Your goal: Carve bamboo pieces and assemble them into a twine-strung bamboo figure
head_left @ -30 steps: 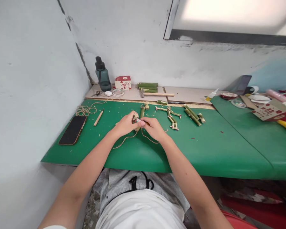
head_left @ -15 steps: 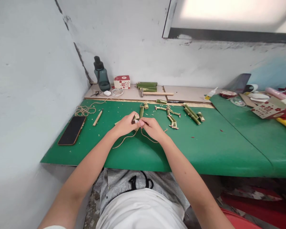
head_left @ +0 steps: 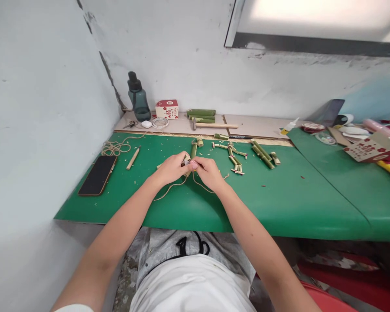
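My left hand (head_left: 173, 168) is closed around a short bamboo piece (head_left: 186, 159) over the green mat. Touching it from the right, my right hand (head_left: 208, 171) is pinched at the same piece; what lies between its fingertips is too small to make out. Ends of a thin brown string (head_left: 170, 189) trail down from under both hands. Just beyond the fingers lies a green bamboo tube (head_left: 194, 150) with a short pale piece (head_left: 200, 141) beside its far end. A jointed bamboo figure (head_left: 231, 151) lies to the right.
A phone (head_left: 98, 175), coiled string (head_left: 114, 148) and a wooden-handled tool (head_left: 133, 158) lie left. Behind are a bottle (head_left: 139, 99), a box (head_left: 167, 109), a hammer (head_left: 216, 125) and bamboo tubes (head_left: 200, 113). Split bamboo (head_left: 262, 154) and a glue bottle (head_left: 289, 126) are right.
The view has shifted slightly. Both hands stay together at the bamboo piece, with only a small change in the fingers and in the piece's tilt.
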{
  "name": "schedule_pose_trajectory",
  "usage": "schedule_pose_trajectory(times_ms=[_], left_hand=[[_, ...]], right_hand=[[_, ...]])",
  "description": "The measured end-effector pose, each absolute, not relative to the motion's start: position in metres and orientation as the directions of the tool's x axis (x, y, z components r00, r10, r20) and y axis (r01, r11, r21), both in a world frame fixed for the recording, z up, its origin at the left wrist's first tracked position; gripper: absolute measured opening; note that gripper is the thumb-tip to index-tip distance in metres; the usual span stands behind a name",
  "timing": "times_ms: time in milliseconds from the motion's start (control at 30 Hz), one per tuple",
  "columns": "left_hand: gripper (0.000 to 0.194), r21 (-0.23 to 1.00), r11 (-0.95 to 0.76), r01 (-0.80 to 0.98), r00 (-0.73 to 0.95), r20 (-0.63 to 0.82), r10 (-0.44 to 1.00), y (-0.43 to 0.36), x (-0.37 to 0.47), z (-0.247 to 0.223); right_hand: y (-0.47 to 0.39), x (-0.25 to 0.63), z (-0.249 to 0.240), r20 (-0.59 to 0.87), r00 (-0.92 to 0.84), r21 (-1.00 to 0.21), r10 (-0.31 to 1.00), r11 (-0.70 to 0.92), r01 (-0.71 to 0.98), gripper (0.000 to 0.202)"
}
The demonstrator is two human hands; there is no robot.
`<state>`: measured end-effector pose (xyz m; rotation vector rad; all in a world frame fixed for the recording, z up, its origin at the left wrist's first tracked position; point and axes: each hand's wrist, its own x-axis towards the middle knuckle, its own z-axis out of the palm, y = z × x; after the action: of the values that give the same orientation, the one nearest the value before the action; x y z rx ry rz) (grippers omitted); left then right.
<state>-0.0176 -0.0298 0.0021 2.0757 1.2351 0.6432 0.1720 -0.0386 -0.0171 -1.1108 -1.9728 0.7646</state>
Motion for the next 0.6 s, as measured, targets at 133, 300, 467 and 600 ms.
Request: schedule_pose_trajectory(times_ms=[133, 300, 467, 600], left_hand=[[0.041, 0.698, -0.356, 0.621, 0.406, 0.102, 0.908, -0.028, -0.016, 0.002], [0.049, 0.707, -0.338, 0.622, 0.358, 0.128, 0.925, -0.026, -0.016, 0.001], [0.046, 0.78, -0.306, 0.545, 0.393, 0.085, 0.916, -0.031, -0.015, 0.003], [0.031, 0.832, -0.305, 0.463, 0.426, 0.093, 0.9, -0.036, -0.015, 0.005]], right_hand=[[-0.039, 0.167, -0.021, 0.342, -0.325, -0.755, 0.882, 0.464, 0.463, 0.024], [-0.039, 0.167, -0.02, 0.378, -0.181, -0.785, 0.908, 0.418, 0.458, 0.031], [-0.032, 0.181, -0.016, 0.425, 0.045, -0.826, 0.904, 0.368, 0.427, 0.048], [-0.031, 0.184, -0.017, 0.438, 0.056, -0.819, 0.897, 0.373, 0.435, 0.049]])
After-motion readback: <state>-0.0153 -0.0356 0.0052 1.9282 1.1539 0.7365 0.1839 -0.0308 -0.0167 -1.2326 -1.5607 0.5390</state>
